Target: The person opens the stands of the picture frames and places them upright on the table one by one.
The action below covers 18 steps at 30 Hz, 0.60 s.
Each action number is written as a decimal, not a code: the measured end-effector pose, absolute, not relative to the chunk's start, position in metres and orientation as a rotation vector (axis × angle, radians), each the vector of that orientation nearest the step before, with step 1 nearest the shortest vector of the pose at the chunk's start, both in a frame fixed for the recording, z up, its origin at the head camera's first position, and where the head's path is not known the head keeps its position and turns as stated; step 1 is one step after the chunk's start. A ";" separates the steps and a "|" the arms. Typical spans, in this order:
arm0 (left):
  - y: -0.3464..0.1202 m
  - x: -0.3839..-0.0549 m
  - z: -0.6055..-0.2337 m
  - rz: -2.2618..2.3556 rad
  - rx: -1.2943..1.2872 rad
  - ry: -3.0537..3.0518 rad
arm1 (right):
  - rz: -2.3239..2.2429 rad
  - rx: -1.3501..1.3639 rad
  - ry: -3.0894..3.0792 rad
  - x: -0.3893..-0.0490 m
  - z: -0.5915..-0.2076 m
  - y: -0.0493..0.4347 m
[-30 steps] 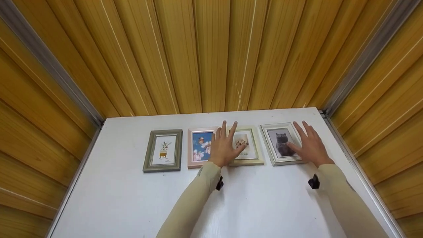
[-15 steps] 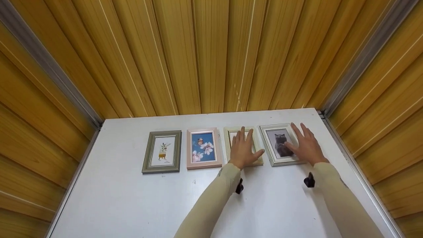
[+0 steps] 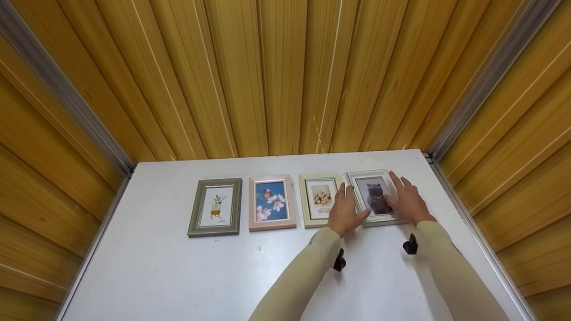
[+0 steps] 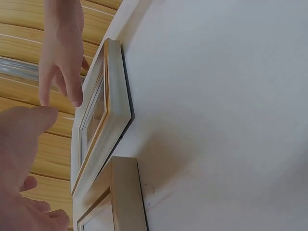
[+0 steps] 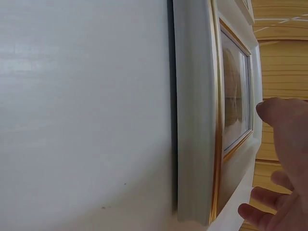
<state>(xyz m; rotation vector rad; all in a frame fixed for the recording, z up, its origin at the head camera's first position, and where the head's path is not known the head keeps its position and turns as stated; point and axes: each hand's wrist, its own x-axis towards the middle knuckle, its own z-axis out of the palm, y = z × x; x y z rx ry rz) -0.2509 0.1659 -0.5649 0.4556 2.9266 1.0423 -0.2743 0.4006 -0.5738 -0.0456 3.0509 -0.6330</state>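
A white picture frame (image 3: 353,178) with a grey cat picture hangs on the white board, turned slightly off line with the others. My right hand (image 3: 409,200) is at its right side, fingers spread and thumb over the picture. My left hand (image 3: 347,211) overlaps the gap between this frame and a cream frame (image 3: 303,200) with a flower picture. The left wrist view shows my left hand (image 4: 21,154) standing off the board, with the cream frame (image 4: 126,192) and white frame (image 4: 115,91) close by. In the right wrist view, my right hand (image 5: 288,149) is in front of the white frame (image 5: 195,120).
Further left on the board (image 3: 156,267) are a pink frame (image 3: 292,218) with blossoms and a grey-green frame (image 3: 196,214) with a potted plant picture. Yellow wood-patterned panels (image 3: 285,80) lie beyond, with grey metal rails (image 3: 486,76) along the corners.
My left hand has moved right, from between the pink and cream frames to the white frame's left edge. My right hand stays at the white frame's right side, its fingers now closer together.
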 end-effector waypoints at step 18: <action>0.187 -0.238 -0.572 1.387 0.430 2.570 | -0.651 0.069 2.967 -0.277 -0.570 0.397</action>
